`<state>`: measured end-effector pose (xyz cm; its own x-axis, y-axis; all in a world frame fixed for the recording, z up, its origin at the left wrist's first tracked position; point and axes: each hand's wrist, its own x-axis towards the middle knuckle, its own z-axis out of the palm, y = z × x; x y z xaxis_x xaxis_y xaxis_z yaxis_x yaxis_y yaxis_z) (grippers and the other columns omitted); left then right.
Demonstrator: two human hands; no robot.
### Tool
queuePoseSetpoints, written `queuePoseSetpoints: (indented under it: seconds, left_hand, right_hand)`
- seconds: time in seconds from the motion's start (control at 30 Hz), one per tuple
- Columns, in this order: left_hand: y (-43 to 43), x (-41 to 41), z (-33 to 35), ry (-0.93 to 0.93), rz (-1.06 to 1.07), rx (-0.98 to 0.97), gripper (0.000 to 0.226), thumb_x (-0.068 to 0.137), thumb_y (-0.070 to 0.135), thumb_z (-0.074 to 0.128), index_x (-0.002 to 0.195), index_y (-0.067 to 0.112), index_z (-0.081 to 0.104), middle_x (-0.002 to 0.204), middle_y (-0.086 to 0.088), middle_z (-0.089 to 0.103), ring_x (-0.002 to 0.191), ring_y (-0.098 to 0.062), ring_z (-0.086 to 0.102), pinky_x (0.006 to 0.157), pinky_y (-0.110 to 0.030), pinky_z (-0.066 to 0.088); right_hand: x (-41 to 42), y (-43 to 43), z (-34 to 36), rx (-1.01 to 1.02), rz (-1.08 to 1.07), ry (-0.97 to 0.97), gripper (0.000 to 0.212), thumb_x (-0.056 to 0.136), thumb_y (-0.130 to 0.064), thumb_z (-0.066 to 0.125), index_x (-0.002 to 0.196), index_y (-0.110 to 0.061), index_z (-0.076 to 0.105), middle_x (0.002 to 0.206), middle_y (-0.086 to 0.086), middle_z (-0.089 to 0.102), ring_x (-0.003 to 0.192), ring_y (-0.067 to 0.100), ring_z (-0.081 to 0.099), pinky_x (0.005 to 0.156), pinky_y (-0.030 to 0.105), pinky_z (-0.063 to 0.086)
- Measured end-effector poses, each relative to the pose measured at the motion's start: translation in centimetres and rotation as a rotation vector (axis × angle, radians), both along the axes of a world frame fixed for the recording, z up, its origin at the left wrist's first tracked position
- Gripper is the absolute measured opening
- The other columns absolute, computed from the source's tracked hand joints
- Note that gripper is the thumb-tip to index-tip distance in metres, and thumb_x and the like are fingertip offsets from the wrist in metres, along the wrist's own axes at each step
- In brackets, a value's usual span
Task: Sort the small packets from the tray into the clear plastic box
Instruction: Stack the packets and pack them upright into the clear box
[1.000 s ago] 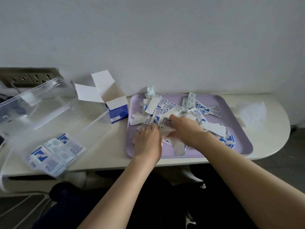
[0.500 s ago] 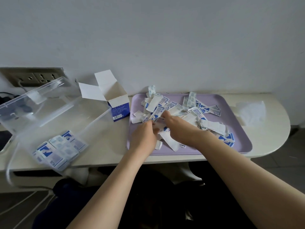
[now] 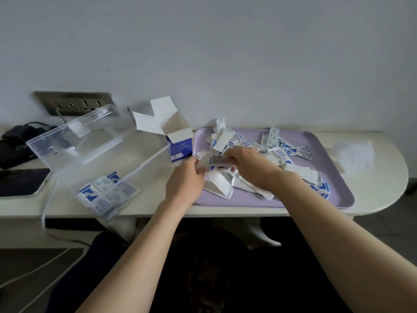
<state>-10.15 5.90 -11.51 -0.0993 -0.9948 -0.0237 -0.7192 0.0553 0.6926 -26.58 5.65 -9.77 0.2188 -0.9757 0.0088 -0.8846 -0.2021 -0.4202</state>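
**While both hands gather, the box waits**

As the frame stands, the step in hand looks like collecting: both hands meet over the nine o'clock edge of the tray [image 3: 293, 201], with nothing yet on its way to the box [image 3: 144, 162]. The left hand [image 3: 187, 179] has its fingers [image 3: 198, 166] curled in, pinching one end of a small bunch [image 3: 220, 160] of packets. The right hand [image 3: 252, 168] comes from three o'clock, and its fingers [image 3: 235, 154] bend over the other end of that bunch. How many packets the bunch holds I cannot tell, since the hands cover much of it.

Most of the loose packets [image 3: 284, 152] lie heaped on the tray from its middle toward twelve and four o'clock, some face up in blue, some showing white backs. The box sits on the bench [image 3: 388, 177] at nine o'clock of the tray, lid thrown back toward the wall. Several sorted packets [image 3: 106, 193] lie flat in its near corner. An open carton [image 3: 178, 143] stands between box and tray, near eleven o'clock of the hands.

By my reading the task is early, with far more on the tray than in the box. The next move would call for squaring the bunch so it stays together, then letting one hand, likely the left, carry it toward nine o'clock. It must clear the box's near wall and lay the packets flat beside those already there. A loose pinch could shed thin packets on the way.
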Motion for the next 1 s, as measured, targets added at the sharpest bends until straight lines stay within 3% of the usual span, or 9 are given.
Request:
queuePoseSetpoints:
  seconds: [0.13,0.2,0.3,0.43,0.57,0.7,0.77,0.9,1.0]
  left_hand:
    - [0.2,0.3,0.2,0.06,-0.037,-0.025,0.011,0.095,0.015,0.048,0.087,0.024,0.047,0.085,-0.001,0.054,0.077,-0.025,0.048,0.063,-0.03,0.035]
    - [0.3,0.4,0.2,0.096,-0.047,-0.028,0.013,0.094,0.012,0.047,0.085,0.022,0.048,0.08,-0.002,0.055,0.071,-0.024,0.046,0.057,-0.03,0.032]
    - [0.6,0.3,0.3,0.142,-0.06,-0.037,0.012,0.095,0.015,0.048,0.084,0.018,0.049,0.072,-0.001,0.053,0.066,-0.023,0.045,0.053,-0.027,0.031]
    - [1.0,0.3,0.4,0.157,-0.086,-0.058,0.009,0.096,0.018,0.05,0.089,0.013,0.049,0.08,-0.005,0.057,0.077,-0.028,0.054,0.061,-0.029,0.034]
    - [1.1,0.7,0.6,0.172,-0.069,-0.076,0.008,0.097,0.017,0.048,0.095,0.009,0.049,0.084,-0.002,0.049,0.071,-0.017,0.049,0.053,-0.017,0.03]
    - [0.8,0.9,0.8,0.265,-0.011,-0.034,0.018,0.098,0.016,0.045,0.082,0.011,0.039,0.084,-0.008,0.057,0.066,-0.02,0.063,0.063,-0.026,0.048]
    - [0.9,0.9,1.0,0.297,0.015,-0.021,0.023,0.099,0.017,0.043,0.077,0.014,0.036,0.081,-0.007,0.059,0.069,-0.024,0.066,0.062,-0.023,0.049]
    - [1.3,0.5,1.4,0.377,0.068,-0.044,0.023,0.1,0.014,0.042,0.078,0.017,0.033,0.067,0.001,0.055,0.06,-0.017,0.063,0.048,-0.014,0.04]
    - [1.4,0.3,1.9,0.462,0.166,-0.047,0.005,0.1,0.011,0.037,0.097,0.008,0.034,0.086,-0.011,0.059,0.055,-0.009,0.056,0.046,-0.008,0.039]
  right_hand:
    - [0.9,0.3,-0.1,0.082,-0.03,-0.042,0.041,0.093,0.002,0.039,0.132,-0.01,0.037,0.109,0.012,0.064,0.097,0.03,0.053,0.077,0.033,0.037]
    - [1.3,0.5,0.0,0.136,-0.033,-0.041,0.021,0.097,-0.015,0.044,0.117,-0.011,0.051,0.1,0.012,0.065,0.087,0.029,0.054,0.074,0.037,0.041]
    - [1.6,1.1,0.2,0.178,-0.03,0.051,0.02,0.095,-0.03,0.049,0.088,-0.012,0.054,0.082,0.008,0.055,0.077,0.028,0.049,0.066,0.034,0.036]
    - [1.7,1.2,-0.1,0.165,-0.058,0.167,0.021,0.095,-0.032,0.049,0.103,-0.015,0.058,0.097,0.008,0.056,0.093,0.03,0.054,0.072,0.033,0.039]
    - [1.8,1.4,-0.2,0.161,-0.04,0.023,0.03,0.094,-0.036,0.05,0.109,-0.012,0.06,0.108,0.009,0.052,0.098,0.025,0.053,0.083,0.033,0.041]
    - [2.0,1.3,-0.1,0.184,-0.059,-0.205,0.019,0.093,-0.033,0.054,0.08,-0.019,0.051,0.076,-0.004,0.054,0.069,0.015,0.05,0.056,0.017,0.036]
    - [2.2,1.3,0.0,0.197,-0.08,-0.279,0.016,0.091,-0.032,0.057,0.087,-0.018,0.051,0.071,-0.007,0.05,0.063,0.012,0.047,0.05,0.014,0.034]
    - [2.0,1.2,0.4,0.196,-0.137,-0.403,0.022,0.089,-0.029,0.061,0.096,-0.009,0.054,0.074,-0.003,0.053,0.069,0.017,0.048,0.058,0.023,0.035]
    - [1.8,1.1,0.4,0.106,-0.173,-0.321,0.024,0.09,-0.03,0.058,0.085,-0.007,0.051,0.071,0.001,0.049,0.07,0.022,0.044,0.058,0.03,0.031]
